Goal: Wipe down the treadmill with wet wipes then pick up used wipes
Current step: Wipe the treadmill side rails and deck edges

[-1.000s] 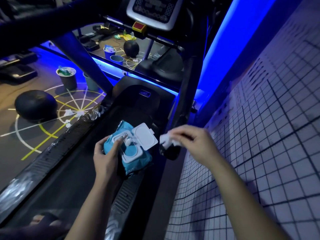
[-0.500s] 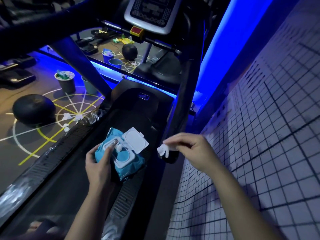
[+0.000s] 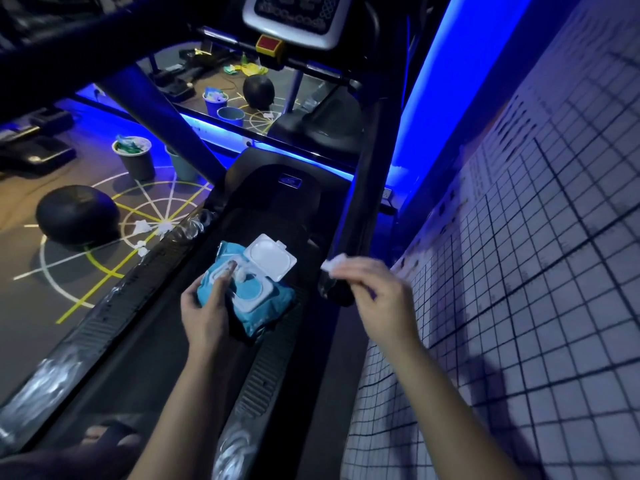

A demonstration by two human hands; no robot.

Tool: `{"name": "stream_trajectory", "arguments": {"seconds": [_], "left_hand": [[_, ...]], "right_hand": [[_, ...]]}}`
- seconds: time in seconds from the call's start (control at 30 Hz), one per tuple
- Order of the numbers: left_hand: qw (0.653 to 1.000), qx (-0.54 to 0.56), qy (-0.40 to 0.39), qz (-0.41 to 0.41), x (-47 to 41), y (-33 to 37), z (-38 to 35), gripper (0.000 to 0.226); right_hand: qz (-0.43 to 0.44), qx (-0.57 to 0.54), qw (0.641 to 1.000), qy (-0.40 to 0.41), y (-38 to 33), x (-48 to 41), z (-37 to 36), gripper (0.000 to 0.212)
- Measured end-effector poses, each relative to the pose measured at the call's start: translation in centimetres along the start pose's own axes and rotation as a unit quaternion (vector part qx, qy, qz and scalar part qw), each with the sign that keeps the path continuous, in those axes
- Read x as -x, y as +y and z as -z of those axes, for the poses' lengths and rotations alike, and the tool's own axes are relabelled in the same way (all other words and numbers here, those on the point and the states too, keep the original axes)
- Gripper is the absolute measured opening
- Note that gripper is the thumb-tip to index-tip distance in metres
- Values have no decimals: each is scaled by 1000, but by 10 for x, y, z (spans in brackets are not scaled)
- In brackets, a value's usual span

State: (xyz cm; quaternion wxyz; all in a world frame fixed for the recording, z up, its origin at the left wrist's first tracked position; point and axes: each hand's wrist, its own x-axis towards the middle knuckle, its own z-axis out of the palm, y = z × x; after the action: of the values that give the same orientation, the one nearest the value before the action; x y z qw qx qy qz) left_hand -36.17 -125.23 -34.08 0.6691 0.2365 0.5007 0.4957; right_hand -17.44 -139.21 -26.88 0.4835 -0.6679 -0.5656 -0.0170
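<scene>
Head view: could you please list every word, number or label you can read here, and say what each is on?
No text is legible.
Treadmill console: markings too blurred to read.
Badge on the motor cover: too small to read.
Wipes pack: no readable print shows.

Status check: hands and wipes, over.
Left hand holds the blue wipe pack, lid open. Right hand pinches a white wipe. Crumpled wipes on floor, left of treadmill.
</scene>
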Motion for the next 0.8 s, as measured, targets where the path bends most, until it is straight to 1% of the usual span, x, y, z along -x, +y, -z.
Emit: {"name": "stream_trajectory", "arguments": {"seconds": [0.07, 0.1, 0.13, 0.2, 0.23, 0.27, 0.3, 0.37, 0.4, 0.43, 0.5, 0.57, 0.63, 0.67, 0.7, 0.73, 0.8], "left_hand": [[1000, 15, -2, 9, 0, -1, -5, 65], [1000, 24, -7, 14, 2, 0, -8, 65], [999, 33, -10, 21, 5, 1, -10, 65], [999, 40, -15, 29, 8, -1, -11, 63], [998, 41, -17, 32, 10, -2, -10, 62], [998, 43, -18, 37, 11, -3, -10, 61], [998, 44, -18, 41, 13, -3, -9, 61], [998, 36, -18, 39, 18, -4, -8, 60], [999, 33, -19, 37, 21, -5, -8, 58], [999, 28, -21, 37, 24, -5, -7, 57], [999, 15, -22, 39, 26, -5, -5, 55], [999, 5, -21, 35, 25, -5, -3, 53], [999, 4, -23, 33, 23, -4, -1, 55], [999, 3, -25, 28, 23, -4, 0, 55], [999, 0, -26, 23, 23, -2, 0, 56], [1000, 2, -26, 16, 23, -1, 2, 56], [1000, 3, -23, 3, 25, 1, 3, 56]], "right_hand": [[36, -5, 997, -69, -5, 25, -9, 31], [40, -3, 997, -73, -5, 32, -11, 31], [23, -8, 999, -44, -5, 32, -9, 31], [-72, -27, 994, 74, -1, 17, 1, 26], [-130, -35, 982, 130, 1, 4, 9, 22], [-176, -46, 969, 167, 6, -13, 15, 19], [-212, -72, 958, 178, 12, -28, 18, 17], [-255, -142, 944, 155, 21, -47, 13, 16], [-262, -153, 942, 140, 23, -48, 6, 17], [-258, -138, 947, 133, 21, -43, 0, 17], [-221, -63, 964, 135, 10, -22, -6, 14], [-170, -19, 977, 124, -4, 5, -7, 14], [-124, -39, 990, 59, -17, 28, -10, 17], [-116, -53, 992, 24, -22, 33, -10, 18], [-125, -69, 990, 16, -21, 31, -8, 18], [-154, -87, 983, 41, -17, 22, -5, 17], [-235, -141, 951, 145, 1, -11, 3, 13]]}}
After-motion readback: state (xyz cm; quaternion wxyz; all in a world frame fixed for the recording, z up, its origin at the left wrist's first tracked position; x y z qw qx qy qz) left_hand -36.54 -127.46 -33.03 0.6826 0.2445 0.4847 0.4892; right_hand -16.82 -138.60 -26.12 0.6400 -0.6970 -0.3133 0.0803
